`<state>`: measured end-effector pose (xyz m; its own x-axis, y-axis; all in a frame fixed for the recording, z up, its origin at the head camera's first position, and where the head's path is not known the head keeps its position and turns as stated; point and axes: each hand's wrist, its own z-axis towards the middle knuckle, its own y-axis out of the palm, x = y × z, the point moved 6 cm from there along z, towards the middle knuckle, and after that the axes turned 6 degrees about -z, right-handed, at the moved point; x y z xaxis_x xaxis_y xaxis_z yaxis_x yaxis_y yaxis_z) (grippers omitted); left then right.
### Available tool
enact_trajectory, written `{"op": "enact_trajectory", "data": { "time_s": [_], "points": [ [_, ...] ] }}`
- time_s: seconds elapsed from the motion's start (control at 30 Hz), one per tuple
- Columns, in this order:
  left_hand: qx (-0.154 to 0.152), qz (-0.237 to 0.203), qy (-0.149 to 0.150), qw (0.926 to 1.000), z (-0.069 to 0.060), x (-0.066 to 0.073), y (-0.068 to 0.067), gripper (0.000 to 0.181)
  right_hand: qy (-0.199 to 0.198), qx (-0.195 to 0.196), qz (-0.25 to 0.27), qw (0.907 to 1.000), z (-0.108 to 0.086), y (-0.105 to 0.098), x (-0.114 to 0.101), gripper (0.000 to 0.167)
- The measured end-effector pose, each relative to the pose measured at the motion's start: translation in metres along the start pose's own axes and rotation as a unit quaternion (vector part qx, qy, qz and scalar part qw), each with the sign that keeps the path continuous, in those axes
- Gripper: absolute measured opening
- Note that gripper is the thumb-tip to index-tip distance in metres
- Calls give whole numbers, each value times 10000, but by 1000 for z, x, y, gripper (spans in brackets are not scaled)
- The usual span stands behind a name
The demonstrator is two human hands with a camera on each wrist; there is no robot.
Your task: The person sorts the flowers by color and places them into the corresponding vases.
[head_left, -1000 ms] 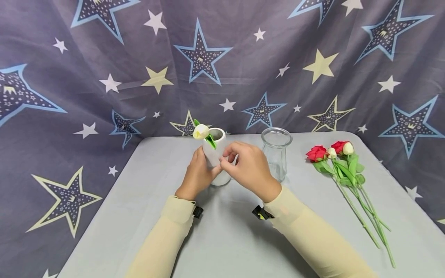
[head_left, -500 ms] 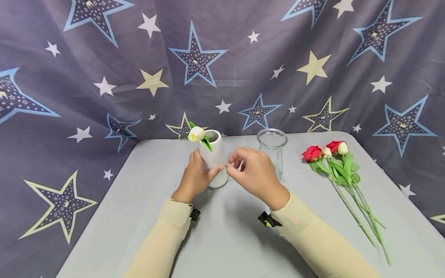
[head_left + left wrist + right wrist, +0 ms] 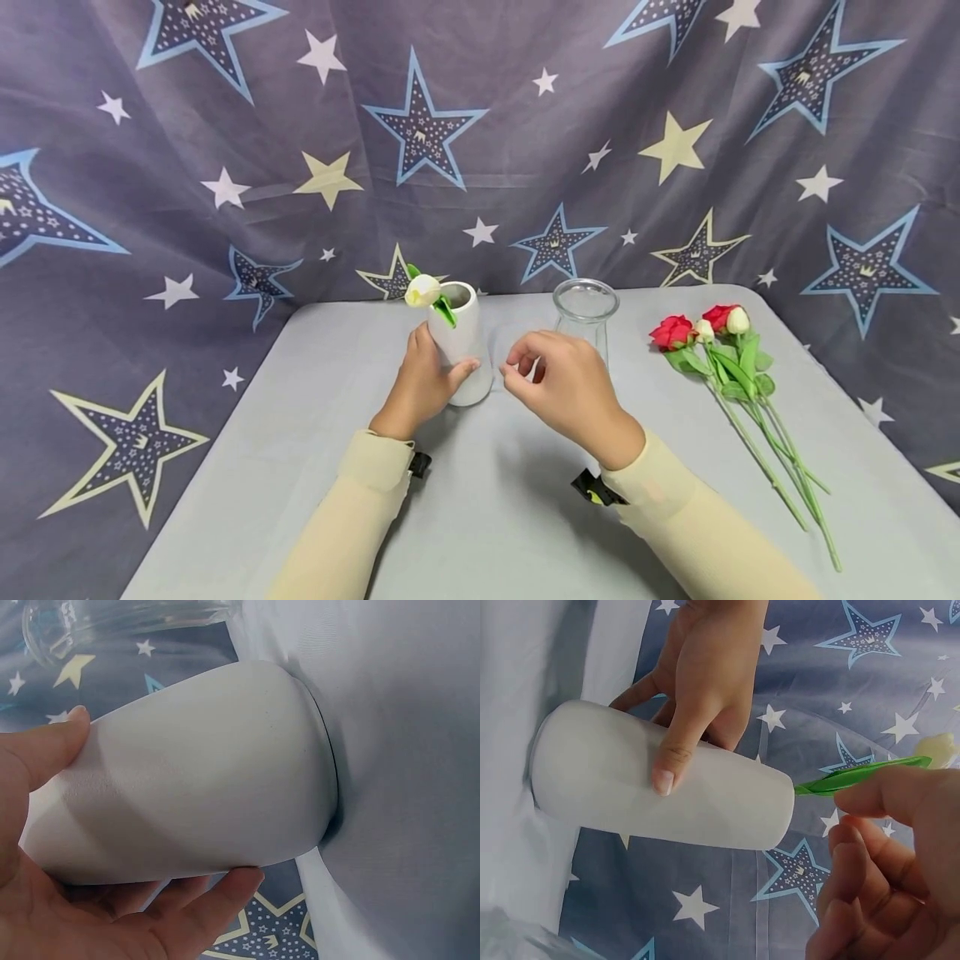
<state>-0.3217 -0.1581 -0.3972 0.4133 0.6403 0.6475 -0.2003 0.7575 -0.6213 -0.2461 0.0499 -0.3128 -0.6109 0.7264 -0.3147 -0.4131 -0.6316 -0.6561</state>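
Observation:
My left hand grips the white vase, which stands on the table. In the left wrist view its thumb lies on one side of the vase and its fingers on the other. One white tulip with green leaves leans out over the vase's rim toward the left. My right hand is in the air to the right of the vase, apart from it, its fingers loosely curled with nothing between them. In the right wrist view the tulip's green leaf shows behind the right fingers.
A clear glass vase stands behind my right hand, partly hidden by it. To the right, red roses and white buds lie on the grey table with their stems toward me. A star-patterned curtain hangs behind the table.
My right hand has drawn away from the vase toward the right and a little down. The left hand keeps its hold on the vase. The head view has shifted slightly.

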Motion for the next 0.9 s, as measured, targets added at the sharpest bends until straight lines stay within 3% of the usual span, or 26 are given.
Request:
{"op": "enact_trajectory", "data": {
  "time_s": [0.23, 0.63, 0.9],
  "points": [
    [-21, 44, 105, 9999, 1, -1, 2, 96, 62, 10, -167, 9998, -9, -6, 6, 10],
    [-323, -322, -319, 9985, 1, -5, 1, 92, -39, 58, -218, 9997, -15, -16, 8, 11],
    [-445, -429, -313, 9976, 2, -3, 2, 93, 43, 21, -486, 9988, -26, -25, 21, 11]
  ]
}}
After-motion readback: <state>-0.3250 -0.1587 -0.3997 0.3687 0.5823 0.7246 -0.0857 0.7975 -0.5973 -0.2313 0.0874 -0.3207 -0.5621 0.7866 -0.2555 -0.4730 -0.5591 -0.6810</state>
